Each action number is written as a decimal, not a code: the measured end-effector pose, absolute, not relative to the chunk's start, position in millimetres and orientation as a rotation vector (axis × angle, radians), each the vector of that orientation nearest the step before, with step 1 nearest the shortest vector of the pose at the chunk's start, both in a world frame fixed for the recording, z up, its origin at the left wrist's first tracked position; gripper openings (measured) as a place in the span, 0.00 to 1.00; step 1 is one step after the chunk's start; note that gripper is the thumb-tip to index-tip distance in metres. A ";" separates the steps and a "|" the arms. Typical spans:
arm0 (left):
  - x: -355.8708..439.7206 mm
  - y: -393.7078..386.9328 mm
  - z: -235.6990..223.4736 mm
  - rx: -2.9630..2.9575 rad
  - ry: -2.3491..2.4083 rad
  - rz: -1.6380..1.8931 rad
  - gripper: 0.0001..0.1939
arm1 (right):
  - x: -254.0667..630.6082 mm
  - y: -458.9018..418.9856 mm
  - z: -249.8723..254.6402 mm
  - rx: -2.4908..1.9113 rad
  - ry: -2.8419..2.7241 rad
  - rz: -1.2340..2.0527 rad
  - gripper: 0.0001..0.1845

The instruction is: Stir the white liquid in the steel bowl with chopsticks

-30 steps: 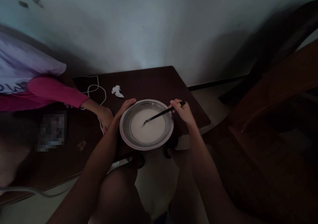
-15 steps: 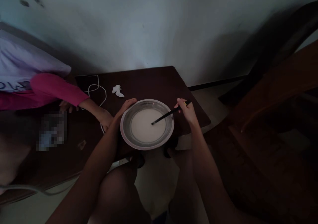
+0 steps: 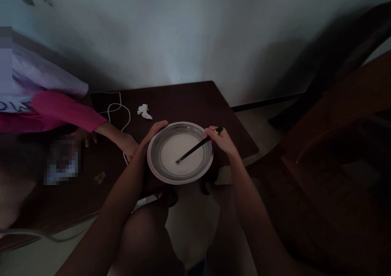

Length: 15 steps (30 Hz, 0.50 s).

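A round metal bowl (image 3: 155,169) sits at the front edge of the dark wooden table, with a milky white liquid (image 3: 171,151) inside. My left hand (image 3: 158,127) holds the bowl's far left rim, its fingers bent along the edge and partly hidden. In my right hand (image 3: 218,137), closed over the right rim, is a slim black stick (image 3: 194,149) with yellow marks near the top. It slants down to the left, and its pale tip is in the liquid near the middle. What lies below the surface is hidden.
A crumpled white tissue (image 3: 144,111) lies behind the bowl near a loose white cable (image 3: 129,115). Another person's pink sleeve (image 3: 67,109) and hand (image 3: 130,145) rest at the left, close to my left forearm. A brown wooden chair (image 3: 305,162) stands on the right.
My right hand has moved left over the rim, and the stick's tip has travelled left and toward me through the liquid. My left hand and the bowl stay in place.
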<state>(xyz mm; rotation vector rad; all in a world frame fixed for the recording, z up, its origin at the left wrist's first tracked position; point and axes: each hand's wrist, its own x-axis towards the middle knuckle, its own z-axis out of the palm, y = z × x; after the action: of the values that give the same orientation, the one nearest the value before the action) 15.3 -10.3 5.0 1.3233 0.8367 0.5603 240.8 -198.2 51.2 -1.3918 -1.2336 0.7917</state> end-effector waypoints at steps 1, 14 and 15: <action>15.6 -10.1 4.3 1.311 0.844 0.568 0.15 | 240.0 -196.9 50.8 -1.385 -1.239 0.790 0.24; 14.3 -12.8 7.8 1.278 0.845 0.519 0.13 | 241.4 -199.4 57.0 -1.401 -1.158 0.710 0.23; 14.3 -12.3 7.3 1.262 0.849 0.514 0.13 | 243.6 -199.6 57.1 -1.432 -1.113 0.642 0.23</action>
<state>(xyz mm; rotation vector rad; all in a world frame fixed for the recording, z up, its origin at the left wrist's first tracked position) 14.3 -12.3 7.3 1.2618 0.8489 0.5136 243.6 -199.6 57.1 -1.4322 -1.1129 0.6421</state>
